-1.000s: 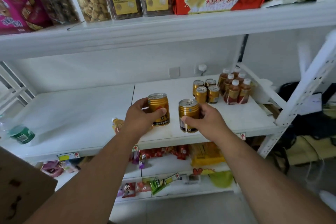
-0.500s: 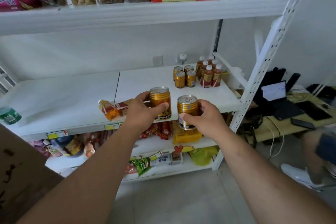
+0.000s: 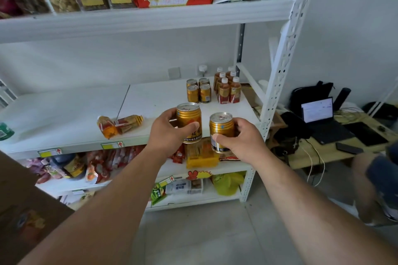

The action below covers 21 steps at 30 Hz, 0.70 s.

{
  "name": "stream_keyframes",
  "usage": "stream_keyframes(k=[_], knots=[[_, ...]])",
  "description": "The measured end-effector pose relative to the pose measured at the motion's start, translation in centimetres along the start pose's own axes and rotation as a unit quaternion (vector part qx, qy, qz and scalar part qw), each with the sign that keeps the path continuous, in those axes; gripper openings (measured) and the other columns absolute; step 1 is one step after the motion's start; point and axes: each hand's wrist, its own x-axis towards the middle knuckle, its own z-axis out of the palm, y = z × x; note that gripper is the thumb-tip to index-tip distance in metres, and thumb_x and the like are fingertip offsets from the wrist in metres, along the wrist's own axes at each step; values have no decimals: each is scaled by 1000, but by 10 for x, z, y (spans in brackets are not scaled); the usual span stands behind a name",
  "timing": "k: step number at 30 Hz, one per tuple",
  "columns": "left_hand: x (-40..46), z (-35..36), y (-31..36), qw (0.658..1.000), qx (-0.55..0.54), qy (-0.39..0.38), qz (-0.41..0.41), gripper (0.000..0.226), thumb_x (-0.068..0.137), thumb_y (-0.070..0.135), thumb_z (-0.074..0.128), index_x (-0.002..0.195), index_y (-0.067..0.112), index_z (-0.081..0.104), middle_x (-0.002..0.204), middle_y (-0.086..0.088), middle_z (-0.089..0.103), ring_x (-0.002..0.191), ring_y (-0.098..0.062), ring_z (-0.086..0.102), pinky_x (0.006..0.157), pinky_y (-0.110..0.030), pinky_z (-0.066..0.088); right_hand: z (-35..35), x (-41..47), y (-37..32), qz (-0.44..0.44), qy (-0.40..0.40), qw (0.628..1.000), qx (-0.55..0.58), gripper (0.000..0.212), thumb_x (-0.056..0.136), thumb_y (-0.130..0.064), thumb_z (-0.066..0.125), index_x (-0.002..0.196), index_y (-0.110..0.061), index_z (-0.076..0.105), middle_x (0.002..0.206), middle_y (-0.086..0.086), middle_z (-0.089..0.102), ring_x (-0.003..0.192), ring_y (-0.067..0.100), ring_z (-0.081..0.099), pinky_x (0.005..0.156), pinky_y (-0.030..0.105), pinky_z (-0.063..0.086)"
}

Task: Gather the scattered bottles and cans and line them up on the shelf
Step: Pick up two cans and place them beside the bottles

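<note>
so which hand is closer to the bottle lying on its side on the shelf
Left. The left hand, holding a gold can, is just right of the lying bottle. The right hand, with its own can, is farther right, beyond the left hand.

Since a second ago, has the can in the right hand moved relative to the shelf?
Yes. The can in the right hand has come back off the middle shelf: it overlapped the board then, and now hangs in front of its front edge.
</note>
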Motion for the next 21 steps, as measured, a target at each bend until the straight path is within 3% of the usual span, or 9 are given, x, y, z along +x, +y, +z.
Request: stream_keyframes(k=[4, 10, 21], knots=[[-2, 20, 5, 1000, 7, 4, 0, 62, 75, 31, 86, 130, 24, 59, 111, 9, 68, 102, -6, 64, 79, -22, 51, -16, 9, 11, 5, -7, 1000, 1, 63, 72, -40, 88, 127, -25, 62, 112, -12, 72, 101, 5, 69, 89, 30, 57], [29, 34, 3, 1000, 19, 12, -5, 62, 75, 33, 86, 130, 25, 58, 111, 12, 66, 102, -4, 62, 84, -26, 52, -21, 40, 13, 3, -10, 1000, 2, 60, 75, -37, 87, 128, -26, 61, 112, -15, 69, 97, -3, 65, 75, 16, 49], [118, 31, -14, 1000, 5, -2, -4, 64, 76, 28, 86, 133, 24, 57, 118, 10, 66, 107, -8, 61, 88, -28, 52, 5, 119, 10, 14, -6, 1000, 1, 64, 75, -38, 88, 131, -29, 59, 119, -14, 68, 105, 3, 65, 92, 27, 53]])
